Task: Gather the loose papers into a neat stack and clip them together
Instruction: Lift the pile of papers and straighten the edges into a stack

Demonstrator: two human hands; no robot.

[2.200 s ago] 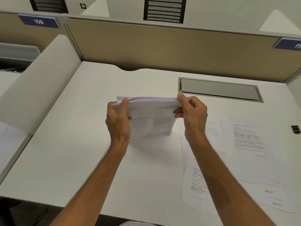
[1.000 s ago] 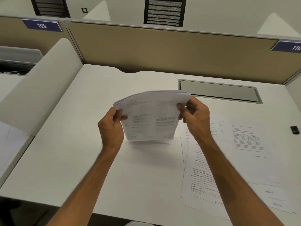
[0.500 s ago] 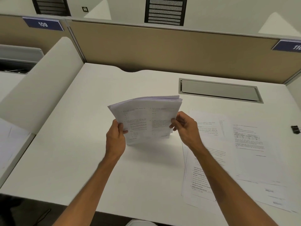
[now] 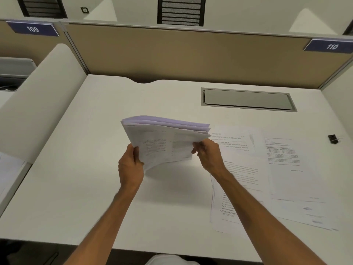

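I hold a stack of printed papers [image 4: 164, 139] on edge above the middle of the white desk [image 4: 91, 188], its top leaning away from me. My left hand [image 4: 130, 164] grips the stack's lower left side. My right hand [image 4: 209, 154] pinches its lower right side. The sheets fan apart slightly at the top edge. Several loose printed sheets [image 4: 282, 169] lie flat and overlapping on the desk to the right, partly under my right forearm. A small black binder clip [image 4: 333, 139] rests near the desk's right edge.
A grey cable hatch [image 4: 248, 99] is set into the desk behind the papers. A tan partition [image 4: 191, 54] closes the back, and a white curved divider [image 4: 38, 100] stands on the left. The desk's front edge runs just below my forearms.
Both hands slid down from the stack's upper corners to its lower sides. The stack has tipped away from me and its top edge has fanned open.
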